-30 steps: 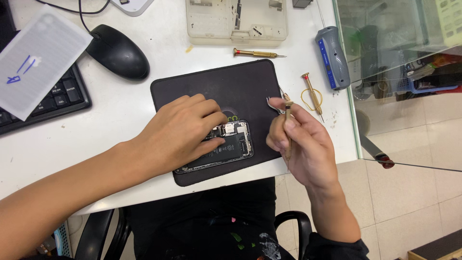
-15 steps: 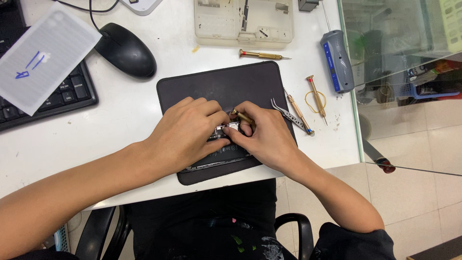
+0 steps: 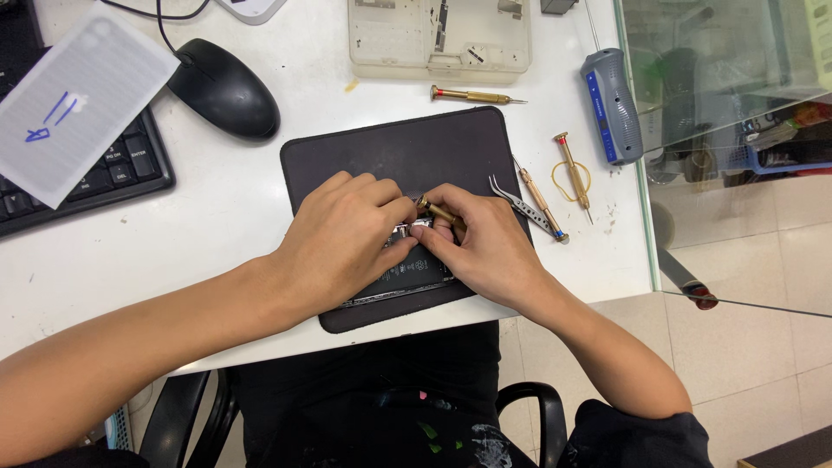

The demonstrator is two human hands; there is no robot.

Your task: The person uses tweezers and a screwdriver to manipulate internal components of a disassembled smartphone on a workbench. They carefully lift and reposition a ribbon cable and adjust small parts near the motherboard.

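Where the white surface (image 3: 234, 186) carries a keyboard (image 3: 104, 178) and glossy black mouse (image 3: 224, 88), the left hand (image 3: 342, 238) presses curled fingers on an opened phone (image 3: 403, 276) atop the matte dark mat (image 3: 407, 152); the right hand (image 3: 481, 243) pinches a brass screwdriver (image 3: 436, 211), steel tweezers (image 3: 520, 204) beside, tiled floor beyond.

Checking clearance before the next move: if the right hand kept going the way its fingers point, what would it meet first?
The right hand points left; it would likely meet the left hand fingertips first, almost touching over the opened phone.
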